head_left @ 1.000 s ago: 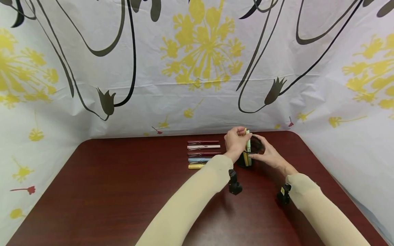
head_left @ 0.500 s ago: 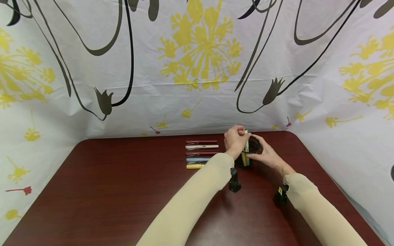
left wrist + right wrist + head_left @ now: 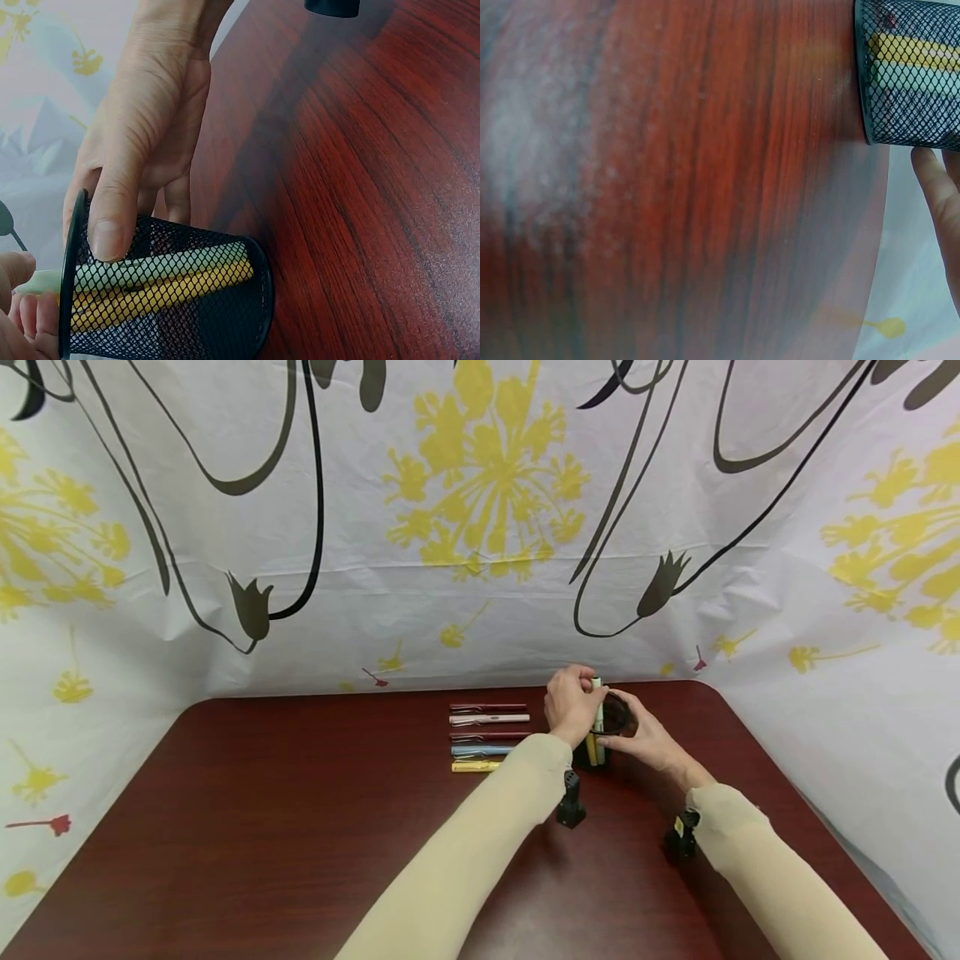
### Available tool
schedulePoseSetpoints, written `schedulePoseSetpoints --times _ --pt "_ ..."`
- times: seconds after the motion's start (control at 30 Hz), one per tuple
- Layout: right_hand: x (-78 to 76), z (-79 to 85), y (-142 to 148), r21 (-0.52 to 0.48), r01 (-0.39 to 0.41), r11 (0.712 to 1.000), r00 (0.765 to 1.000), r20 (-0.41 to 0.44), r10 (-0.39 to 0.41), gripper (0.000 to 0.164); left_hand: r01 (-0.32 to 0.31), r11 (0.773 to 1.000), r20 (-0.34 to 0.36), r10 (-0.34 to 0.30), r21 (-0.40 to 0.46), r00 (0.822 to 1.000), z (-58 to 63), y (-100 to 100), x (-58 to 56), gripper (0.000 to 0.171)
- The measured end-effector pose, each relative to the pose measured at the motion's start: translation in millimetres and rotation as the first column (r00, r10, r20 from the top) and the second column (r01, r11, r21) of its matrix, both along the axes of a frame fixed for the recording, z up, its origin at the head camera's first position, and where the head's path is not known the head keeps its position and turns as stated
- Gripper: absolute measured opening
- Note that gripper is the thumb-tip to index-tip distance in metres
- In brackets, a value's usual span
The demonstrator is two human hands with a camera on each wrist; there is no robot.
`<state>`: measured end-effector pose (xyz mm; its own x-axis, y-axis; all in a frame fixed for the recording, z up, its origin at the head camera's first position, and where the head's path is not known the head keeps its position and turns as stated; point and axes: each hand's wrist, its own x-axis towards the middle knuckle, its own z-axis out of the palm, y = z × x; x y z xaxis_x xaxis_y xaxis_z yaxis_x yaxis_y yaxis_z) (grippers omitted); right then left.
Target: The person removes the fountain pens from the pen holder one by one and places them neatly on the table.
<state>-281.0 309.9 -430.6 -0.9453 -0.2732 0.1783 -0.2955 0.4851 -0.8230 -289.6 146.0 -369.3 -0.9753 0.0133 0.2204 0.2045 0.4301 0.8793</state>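
A black mesh pen cup (image 3: 217, 322) stands at the back right of the table, its round rim towards me in the head view. My right hand (image 3: 654, 739) grips the cup from the right, thumb on the mesh just below the rim in the left wrist view. Inside lean a light green pen (image 3: 165, 266) and a yellow pen (image 3: 176, 295), side by side and visible through the mesh. My left hand (image 3: 572, 703) is at the cup's mouth and pinches the upper end of the light green pen.
Left of the cup, several pens lie in a row: dark red (image 3: 487, 707), pink (image 3: 489, 720), another dark red (image 3: 487, 737), blue (image 3: 480, 750) and yellow (image 3: 472, 767). My left sleeve (image 3: 480, 835) covers some of their ends. A patterned cloth (image 3: 337, 635) hangs behind the table (image 3: 300, 843).
The head view has shifted slightly. Both hands stay almost in place at the cup; a yellow tip seen beside the green pen's top a second ago is now hardly visible.
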Motion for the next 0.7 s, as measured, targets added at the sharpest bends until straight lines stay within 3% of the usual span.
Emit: schedulePoseSetpoints --times 0.33,0.7 --pt "-0.1 1.8 -1.2 0.003 0.009 1.0 1.0 -0.008 -0.009 0.081 0.005 1.0 -0.04 -0.006 -0.01 0.999 -1.5 -0.9 1.3 0.019" --pt "0.1 -0.4 1.2 0.025 0.003 1.0 1.0 -0.012 -0.003 0.08 0.064 0.996 -0.064 -0.06 0.062 0.996 -4.2 -6.4 6.7 0.021"
